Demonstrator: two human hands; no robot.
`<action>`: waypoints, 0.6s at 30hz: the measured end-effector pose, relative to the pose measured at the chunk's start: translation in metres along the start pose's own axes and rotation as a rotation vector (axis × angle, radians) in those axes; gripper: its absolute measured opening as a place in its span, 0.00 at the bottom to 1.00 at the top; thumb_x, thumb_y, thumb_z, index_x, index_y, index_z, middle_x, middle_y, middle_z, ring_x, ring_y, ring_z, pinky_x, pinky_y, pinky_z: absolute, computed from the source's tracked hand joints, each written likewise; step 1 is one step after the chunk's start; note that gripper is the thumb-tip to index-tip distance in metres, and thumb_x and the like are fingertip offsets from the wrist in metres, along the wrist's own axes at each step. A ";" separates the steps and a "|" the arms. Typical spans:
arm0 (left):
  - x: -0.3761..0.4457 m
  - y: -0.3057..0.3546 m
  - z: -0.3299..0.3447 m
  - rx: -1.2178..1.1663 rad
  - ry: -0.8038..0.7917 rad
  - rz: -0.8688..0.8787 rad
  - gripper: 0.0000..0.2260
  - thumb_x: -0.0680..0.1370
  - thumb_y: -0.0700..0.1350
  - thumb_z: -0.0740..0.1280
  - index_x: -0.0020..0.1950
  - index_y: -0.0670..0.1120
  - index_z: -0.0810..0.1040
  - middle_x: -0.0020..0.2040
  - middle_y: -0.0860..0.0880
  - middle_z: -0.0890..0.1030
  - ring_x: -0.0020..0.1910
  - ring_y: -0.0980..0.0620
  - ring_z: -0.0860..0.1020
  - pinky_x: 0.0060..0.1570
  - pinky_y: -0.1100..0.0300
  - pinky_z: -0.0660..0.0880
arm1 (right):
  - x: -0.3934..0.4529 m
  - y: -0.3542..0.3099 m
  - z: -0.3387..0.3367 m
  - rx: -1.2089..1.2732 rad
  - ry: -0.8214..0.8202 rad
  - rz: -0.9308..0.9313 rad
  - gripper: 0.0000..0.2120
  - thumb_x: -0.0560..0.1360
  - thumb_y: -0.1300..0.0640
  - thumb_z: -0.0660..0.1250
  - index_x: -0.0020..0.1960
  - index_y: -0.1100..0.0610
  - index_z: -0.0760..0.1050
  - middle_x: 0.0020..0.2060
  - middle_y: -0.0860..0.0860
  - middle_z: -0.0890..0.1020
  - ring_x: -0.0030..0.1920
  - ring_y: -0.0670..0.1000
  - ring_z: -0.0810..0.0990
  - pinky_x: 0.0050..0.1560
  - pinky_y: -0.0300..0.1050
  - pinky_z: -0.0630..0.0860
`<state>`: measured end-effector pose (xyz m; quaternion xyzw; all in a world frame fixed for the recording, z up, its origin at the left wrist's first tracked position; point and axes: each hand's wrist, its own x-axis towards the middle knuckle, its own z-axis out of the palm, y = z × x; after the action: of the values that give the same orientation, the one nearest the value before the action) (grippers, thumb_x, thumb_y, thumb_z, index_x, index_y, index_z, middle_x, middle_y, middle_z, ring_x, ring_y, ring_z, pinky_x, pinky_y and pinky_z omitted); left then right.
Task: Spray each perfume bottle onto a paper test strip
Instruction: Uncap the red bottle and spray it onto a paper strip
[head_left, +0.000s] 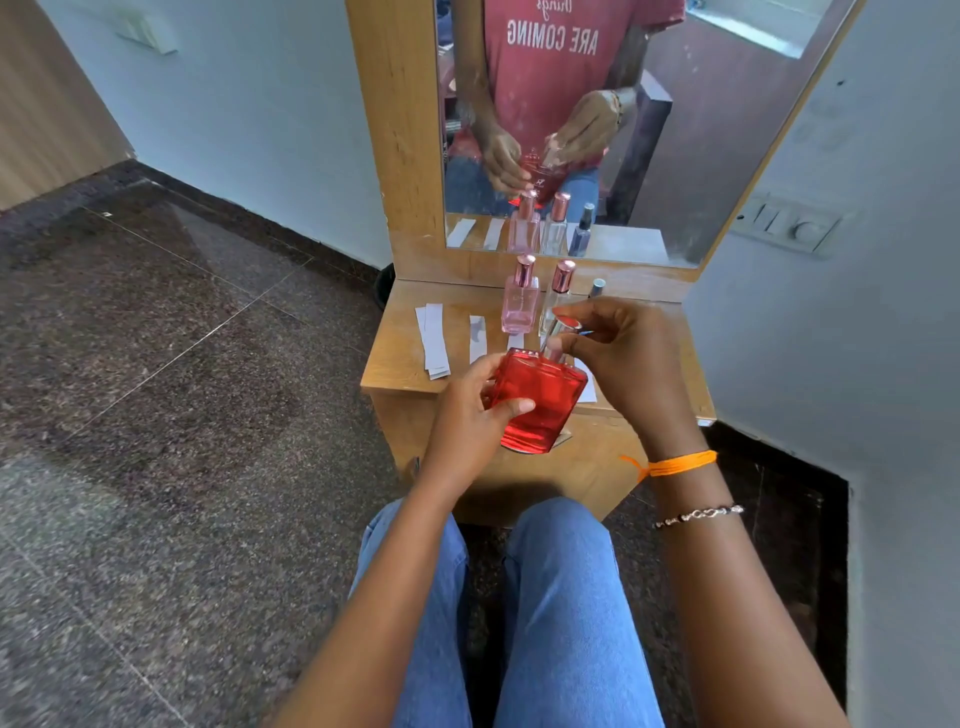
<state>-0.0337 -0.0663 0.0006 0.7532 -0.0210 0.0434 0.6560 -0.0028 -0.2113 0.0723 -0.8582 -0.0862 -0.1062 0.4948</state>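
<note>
Though hand-hidden, bottles (520, 301) behind strips (435, 338).

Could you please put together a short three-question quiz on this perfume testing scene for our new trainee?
1. True or false: the left hand holds the red bottle.
2. Which is at the red bottle's top?
A. the right hand
B. a paper strip
C. nothing
3. Fill in: the pink bottle stands on the wooden ____, right of the paper strips.

Key:
1. True.
2. A; its fingers pinch what seems to be a clear cap there.
3. Shelf.
</note>
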 end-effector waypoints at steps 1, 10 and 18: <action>-0.001 0.001 0.002 -0.008 0.010 -0.007 0.19 0.70 0.40 0.71 0.55 0.59 0.76 0.50 0.59 0.81 0.51 0.66 0.77 0.50 0.66 0.72 | -0.001 -0.001 0.003 -0.058 0.044 0.026 0.11 0.68 0.61 0.75 0.50 0.57 0.81 0.39 0.54 0.84 0.39 0.46 0.82 0.44 0.42 0.79; 0.012 0.013 -0.017 0.010 0.008 0.076 0.19 0.69 0.43 0.71 0.55 0.63 0.74 0.51 0.58 0.82 0.54 0.54 0.79 0.57 0.54 0.74 | 0.013 -0.007 -0.008 -0.069 -0.267 0.044 0.30 0.63 0.59 0.78 0.62 0.51 0.72 0.42 0.44 0.79 0.42 0.43 0.77 0.41 0.29 0.74; 0.023 0.004 -0.027 0.071 0.230 0.119 0.19 0.74 0.47 0.70 0.63 0.53 0.71 0.57 0.58 0.77 0.57 0.63 0.74 0.55 0.71 0.68 | 0.034 -0.021 0.020 -0.214 -0.228 -0.062 0.12 0.68 0.61 0.74 0.50 0.54 0.80 0.43 0.50 0.84 0.44 0.52 0.80 0.48 0.50 0.77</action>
<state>-0.0120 -0.0396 0.0102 0.7635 0.0115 0.1691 0.6232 0.0267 -0.1824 0.0895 -0.9094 -0.1566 -0.0319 0.3839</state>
